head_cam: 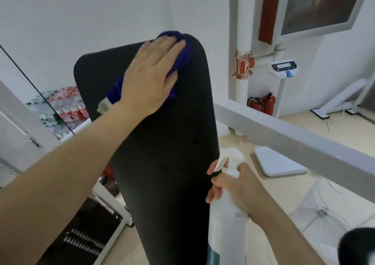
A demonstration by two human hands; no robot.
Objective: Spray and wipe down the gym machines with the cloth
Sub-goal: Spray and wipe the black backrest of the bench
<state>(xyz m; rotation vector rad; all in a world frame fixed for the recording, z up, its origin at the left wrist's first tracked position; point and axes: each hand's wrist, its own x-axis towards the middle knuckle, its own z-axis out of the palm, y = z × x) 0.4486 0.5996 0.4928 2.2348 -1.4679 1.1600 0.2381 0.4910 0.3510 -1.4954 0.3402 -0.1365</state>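
Left grip (150,76): fingers flat, pressing blue cloth (183,56) on black pad (168,143), upper centre.
Right grip (237,189): curled round white spray bottle (225,224), lower right of frame.

Walls: A plain white wall (101,11) is seen across the back of the room, evenly lit.
Floor: A pale beige floor (324,135) is shown throughout; a flat white platform (278,163) is laid on it at the right.
Pipework: A white vertical pipe (242,31) is fitted with a red valve (243,65); a red column (267,11) is mounted just beside it, higher up.
Frame: A white-framed panel (316,5) is hung at the upper right, its content blurred.
Safety gear: Two fire extinguishers (268,103) are stood near the foot of the pipe.
Scale: A white column scale (284,67) is placed just beside the extinguishers.
Stock: Wrapped packs of bottles (65,106) are stacked by the wall at the left.
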